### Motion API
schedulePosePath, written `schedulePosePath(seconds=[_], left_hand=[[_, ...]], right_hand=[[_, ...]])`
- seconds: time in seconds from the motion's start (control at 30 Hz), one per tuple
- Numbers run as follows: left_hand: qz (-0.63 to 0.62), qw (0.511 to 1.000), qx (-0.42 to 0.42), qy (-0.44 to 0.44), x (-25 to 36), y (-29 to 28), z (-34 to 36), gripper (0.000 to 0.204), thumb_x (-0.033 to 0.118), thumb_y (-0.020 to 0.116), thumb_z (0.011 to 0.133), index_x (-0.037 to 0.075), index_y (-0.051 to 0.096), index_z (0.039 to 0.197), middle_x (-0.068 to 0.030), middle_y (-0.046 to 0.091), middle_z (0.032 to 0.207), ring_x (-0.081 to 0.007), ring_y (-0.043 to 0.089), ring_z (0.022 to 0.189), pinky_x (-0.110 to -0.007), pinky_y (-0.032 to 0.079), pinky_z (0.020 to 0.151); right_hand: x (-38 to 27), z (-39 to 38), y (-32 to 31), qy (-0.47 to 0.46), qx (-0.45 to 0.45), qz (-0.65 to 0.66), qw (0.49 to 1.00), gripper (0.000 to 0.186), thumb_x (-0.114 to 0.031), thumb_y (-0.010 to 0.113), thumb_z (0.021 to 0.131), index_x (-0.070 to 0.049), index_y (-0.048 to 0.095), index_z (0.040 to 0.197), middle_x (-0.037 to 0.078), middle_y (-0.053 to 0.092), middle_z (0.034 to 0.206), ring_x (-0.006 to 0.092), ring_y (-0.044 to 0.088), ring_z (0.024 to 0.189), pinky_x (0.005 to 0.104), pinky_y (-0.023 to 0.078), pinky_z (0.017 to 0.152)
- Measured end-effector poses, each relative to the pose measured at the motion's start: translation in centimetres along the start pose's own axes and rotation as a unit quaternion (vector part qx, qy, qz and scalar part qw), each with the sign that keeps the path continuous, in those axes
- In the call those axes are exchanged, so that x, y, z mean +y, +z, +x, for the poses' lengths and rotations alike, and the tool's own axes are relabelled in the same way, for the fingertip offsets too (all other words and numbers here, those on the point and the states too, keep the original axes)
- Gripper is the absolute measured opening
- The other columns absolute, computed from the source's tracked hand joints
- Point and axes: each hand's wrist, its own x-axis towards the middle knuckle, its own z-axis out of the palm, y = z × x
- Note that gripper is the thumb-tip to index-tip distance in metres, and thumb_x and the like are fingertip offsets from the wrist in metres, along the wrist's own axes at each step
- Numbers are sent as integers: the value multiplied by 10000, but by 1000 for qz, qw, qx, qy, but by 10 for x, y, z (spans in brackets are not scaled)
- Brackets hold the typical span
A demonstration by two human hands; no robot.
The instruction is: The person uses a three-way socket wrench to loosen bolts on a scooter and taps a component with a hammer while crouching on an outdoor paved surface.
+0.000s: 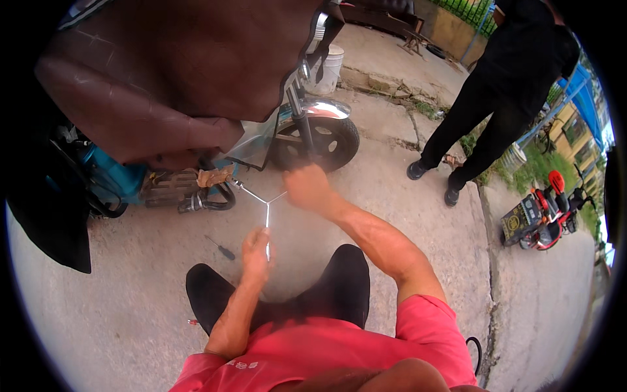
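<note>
Y-shaped wrench [268, 204]: raised above the pavement [450, 261], one arm toward the covered vehicle [112, 168], one straight back, one off to the right
Left hand [255, 250]: fingers wrapped around the back arm, metal showing below
Right hand [308, 188]: fingers apparently curled tight around the right arm; blurred, exact placing impossible to tell
Far end: close to the black bent bar [231, 198] and a crumpled brown piece [214, 176]; cannot tell whether touching
Step in hand: judged as working the wrench two-handed, low beside the vehicle
Next move: probably calls for steady left-hand support and control of the far end during any turn
Screwdriver [226, 253]: lying left of the left hand
Front wheel [347, 142]: just beyond the right hand
Farther off: white bucket [329, 68], standing person in black [499, 91], red scooter [548, 219]
</note>
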Motion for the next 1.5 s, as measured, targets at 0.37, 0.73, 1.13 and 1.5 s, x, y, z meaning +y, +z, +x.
schedulePosePath(seconds=[0.37,0.73,1.13,1.5], left_hand=[[-316,948,30,-4,-24,6,10,356,381,556,987,70,595,1154,-62,585,817,-186,571,705,-367,503,685],[-354,921,126,101,-11,8,2,404,393,581,941,44,631,1139,-104,646,1166,-266,575,1153,-447,390,1065],[-95,939,90,318,41,32,-16,346,310,511,997,-12,618,1068,-140,677,980,-245,660,953,-385,500,935],[210,917,25,339,119,103,-7,346,331,676,935,-14,666,904,-83,679,762,-140,627,695,-313,511,656]], right_hand=[[-4,-5,12,6,83,0,997,178,-257,681,790,-102,754,740,127,735,746,281,743,707,379,558,632],[-13,-9,16,56,78,79,992,206,-278,696,803,-77,724,767,145,717,741,320,723,704,411,550,634],[-22,-15,58,141,22,233,962,337,-422,656,873,-97,727,822,168,721,818,370,698,857,479,521,756],[-84,-22,162,174,62,167,969,340,-423,635,929,-90,652,997,115,657,840,291,626,827,425,485,750]])
